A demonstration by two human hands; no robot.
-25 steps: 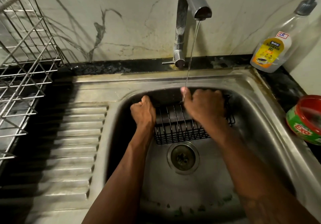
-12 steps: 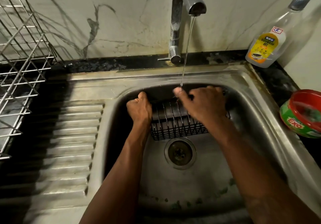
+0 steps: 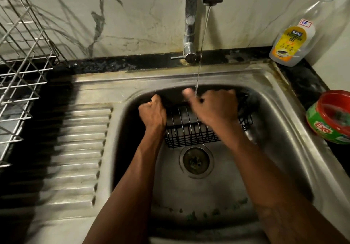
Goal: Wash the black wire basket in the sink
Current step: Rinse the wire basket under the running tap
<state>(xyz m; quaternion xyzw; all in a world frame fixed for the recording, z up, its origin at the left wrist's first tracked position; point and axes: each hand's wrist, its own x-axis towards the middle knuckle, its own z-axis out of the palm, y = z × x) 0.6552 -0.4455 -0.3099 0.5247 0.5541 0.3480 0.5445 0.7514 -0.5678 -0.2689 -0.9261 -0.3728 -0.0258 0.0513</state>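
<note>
Black wire basket (image 3: pixel 189 130) in sink (image 3: pixel 280 96), between our hands | left hand (image 3: pixel 151 113) fist-grips its end | right hand (image 3: pixel 214 107) curls over far rim, water (image 3: pixel 201 44) hitting thumb

A pale wall (image 3: pixel 142 16) veined in dark grey rises behind a black counter (image 3: pixel 113 65). A wire rack (image 3: pixel 22 72) stands at the counter's left end, a soap bottle (image 3: pixel 291 41) in its back right corner, and a red-and-green tub (image 3: pixel 322 128) at its right edge. The light is dim.

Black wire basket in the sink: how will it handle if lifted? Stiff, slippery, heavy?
Probably stiff: the black wire basket shows a straight, even grid under the grip of the left hand. Likely light for its size, being open wire. Possibly slippery, since the water stream falls over it.
</note>
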